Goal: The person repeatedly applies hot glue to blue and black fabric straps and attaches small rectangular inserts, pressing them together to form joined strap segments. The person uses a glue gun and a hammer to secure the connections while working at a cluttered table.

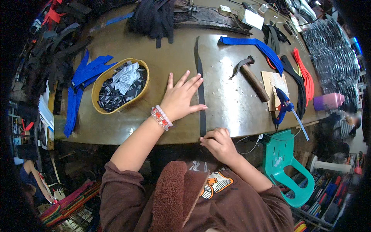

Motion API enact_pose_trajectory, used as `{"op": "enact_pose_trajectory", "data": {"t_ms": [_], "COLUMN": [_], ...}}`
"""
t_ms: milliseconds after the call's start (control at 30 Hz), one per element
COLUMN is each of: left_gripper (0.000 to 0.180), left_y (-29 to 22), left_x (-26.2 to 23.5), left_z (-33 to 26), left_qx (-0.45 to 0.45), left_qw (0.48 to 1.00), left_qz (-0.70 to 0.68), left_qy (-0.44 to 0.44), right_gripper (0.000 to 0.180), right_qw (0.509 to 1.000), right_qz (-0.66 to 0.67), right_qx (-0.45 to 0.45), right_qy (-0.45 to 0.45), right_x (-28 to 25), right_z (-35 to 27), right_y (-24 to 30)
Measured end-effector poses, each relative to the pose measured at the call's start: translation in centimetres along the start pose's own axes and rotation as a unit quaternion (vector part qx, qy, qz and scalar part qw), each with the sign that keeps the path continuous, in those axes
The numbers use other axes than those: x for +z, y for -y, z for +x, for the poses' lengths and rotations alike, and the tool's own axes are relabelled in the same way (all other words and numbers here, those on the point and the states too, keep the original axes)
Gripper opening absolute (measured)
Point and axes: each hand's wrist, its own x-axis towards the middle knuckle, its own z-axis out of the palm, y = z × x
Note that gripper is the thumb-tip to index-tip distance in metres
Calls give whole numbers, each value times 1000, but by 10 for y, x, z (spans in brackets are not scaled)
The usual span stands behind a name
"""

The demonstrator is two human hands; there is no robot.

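Note:
A narrow black strap (200, 87) lies lengthwise on the brown table, its near end at the front edge. My left hand (183, 95) rests flat with fingers spread, its thumb across the strap and a fingertip close to it. At the table's front edge, my right hand (219, 143) has its fingers closed, pinching the strap's near end. Left of my hands stands a yellow oval basket (96, 86) holding many small black and white labels (126, 79).
Blue straps (75, 92) lie beyond the basket. To the right are a hammer (253, 79), a blue glue gun (284, 103) on a board, red straps (304, 79) and a pink-purple bottle (326, 101). A green plastic chair (279, 154) stands by the front edge. Black straps (154, 19) hang at the back.

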Motion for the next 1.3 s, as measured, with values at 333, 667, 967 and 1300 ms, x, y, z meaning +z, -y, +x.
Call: {"op": "enact_pose_trajectory", "data": {"t_ms": [333, 667, 967, 1300], "left_gripper": [87, 83, 102, 107], "left_y": [-2, -1, 0, -1], "left_x": [-6, 3, 4, 2], "left_z": [3, 2, 1, 2], "left_qx": [6, -2, -12, -30], "left_qw": [1000, 1000, 999, 999], "left_qz": [-9, 2, -44, -31], "left_qy": [8, -3, -21, 10], "right_gripper": [41, 32, 37, 36], "right_qw": [861, 895, 976, 961], "right_qz": [-67, -299, -156, -195], "right_qx": [424, 310, 128, 150], "right_qy": [-273, 112, 84, 127], "right_x": [-140, -168, -82, -80], "right_z": [-57, 86, 104, 122], "right_y": [-149, -69, -56, -52]}}
